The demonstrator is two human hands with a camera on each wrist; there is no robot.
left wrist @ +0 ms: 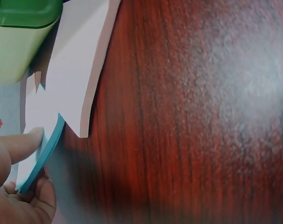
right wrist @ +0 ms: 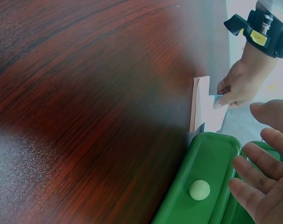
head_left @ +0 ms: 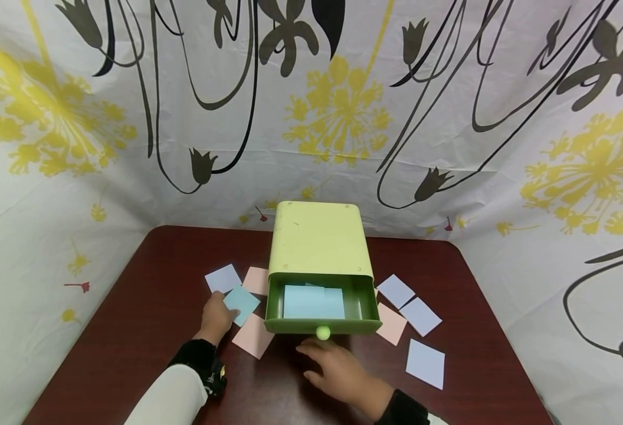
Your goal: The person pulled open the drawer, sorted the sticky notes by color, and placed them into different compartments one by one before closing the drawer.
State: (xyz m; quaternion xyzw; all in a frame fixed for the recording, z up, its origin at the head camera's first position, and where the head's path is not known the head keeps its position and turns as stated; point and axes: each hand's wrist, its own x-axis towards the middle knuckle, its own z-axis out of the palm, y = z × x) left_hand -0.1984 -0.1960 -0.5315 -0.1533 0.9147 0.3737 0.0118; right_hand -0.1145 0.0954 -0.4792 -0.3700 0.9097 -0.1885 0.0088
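My left hand (head_left: 216, 319) pinches a light-blue sticky-note pad (head_left: 242, 304) between thumb and fingers, left of the box. In the left wrist view, the thumb lies on top of the blue pad (left wrist: 47, 151) and the fingers curl under its edge. My right hand (head_left: 338, 370) is just in front of the green drawer (head_left: 295, 326), its fingers spread loosely and holding nothing. The drawer's round pale knob (head_left: 323, 333) is close above those fingers. Light-blue pads (head_left: 312, 302) lie inside the pulled-out drawer of the pale yellow-green box (head_left: 319, 236).
Left of the box lie a lavender pad (head_left: 223, 277), a pink pad (head_left: 255, 280) and another pink pad (head_left: 254, 336). To its right are a pink pad (head_left: 391, 323) and several lavender pads (head_left: 425, 363). A patterned curtain (head_left: 311, 177) hangs behind the dark red table (head_left: 152, 330).
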